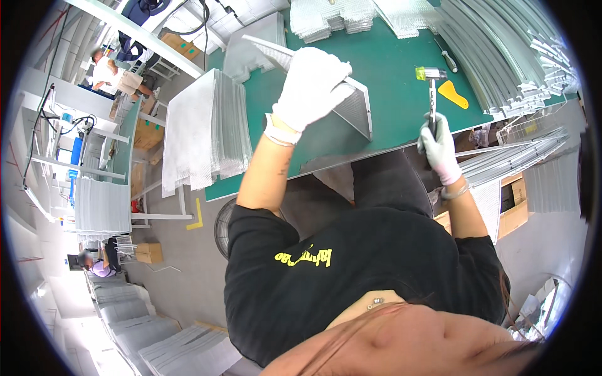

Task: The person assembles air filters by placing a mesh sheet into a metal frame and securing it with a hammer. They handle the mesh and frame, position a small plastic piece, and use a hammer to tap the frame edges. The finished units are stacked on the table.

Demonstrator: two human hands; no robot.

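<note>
My left hand (312, 89), in a white glove, is closed on the upper edge of a framed mesh panel (356, 111). The panel stands tilted on the green tabletop, and the glove covers its middle. My right hand (441, 154), also gloved, grips the dark handle of a small mallet (431, 81). The mallet's head, yellow-green at one end and grey at the other, is up over the table, apart from the panel. Beside it lies a yellow plastic scraper (453, 94). A screwdriver (447, 57) rests farther back.
The green table (276, 163) carries a stack of mesh sheets (207, 128) at its left edge. Long metal frame strips (489, 56) are piled at the right, and more mesh sheets (332, 17) lie at the back. Two people are in the background at left.
</note>
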